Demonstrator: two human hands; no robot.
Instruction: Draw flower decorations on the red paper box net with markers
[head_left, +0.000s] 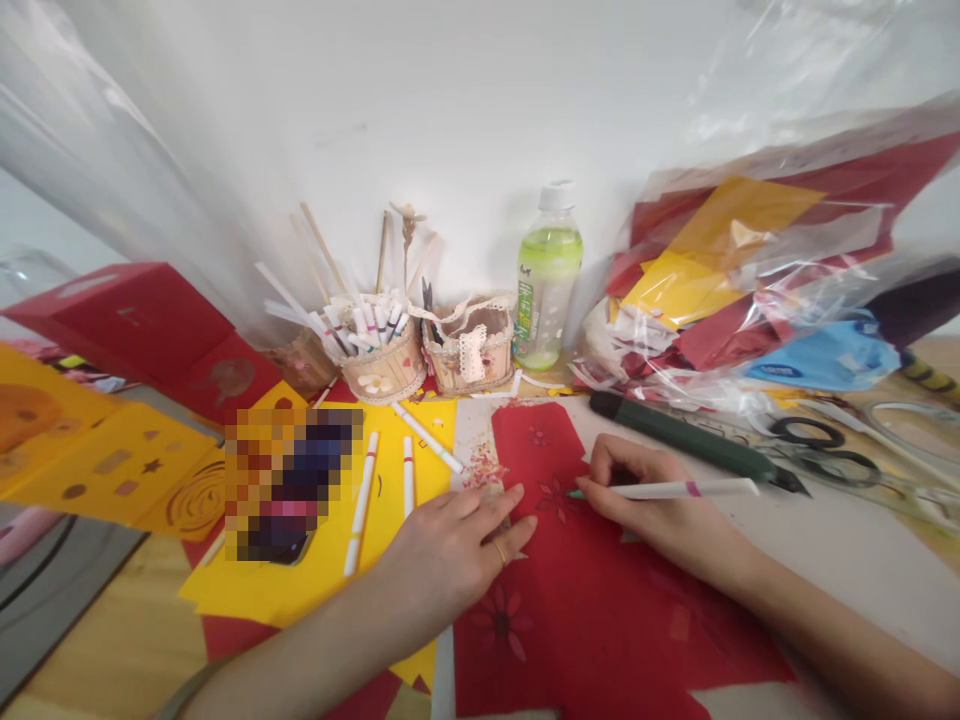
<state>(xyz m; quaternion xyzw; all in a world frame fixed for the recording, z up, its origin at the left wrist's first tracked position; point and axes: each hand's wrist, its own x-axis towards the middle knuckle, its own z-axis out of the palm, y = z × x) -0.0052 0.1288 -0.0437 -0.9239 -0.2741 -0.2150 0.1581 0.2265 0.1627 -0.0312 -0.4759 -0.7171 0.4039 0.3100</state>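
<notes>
A sheet of red paper [585, 620] with flower drawings lies in front of me. My right hand [637, 485] pinches a white marker [675, 490] with a pinkish band; its green tip meets the paper beside a small flower outline [555, 498]. On the left edge of the sheet my left hand [465, 540] rests flat with its fingers stretched out, a ring on one of them. Below that hand a larger flower [501, 622] with a dark centre is drawn. Small pinkish paper crumbs [484, 465] are scattered just beyond my left fingertips.
White markers [361, 505] lie on yellow paper [300, 590] at left, near a blurred-out phone [289, 545]. Behind stand a basket of markers [382, 370], a second basket [469, 355] and a drink bottle [550, 280]. At right are a dark green pen-shaped tool [682, 440], scissors [832, 465] and bagged paper [720, 270].
</notes>
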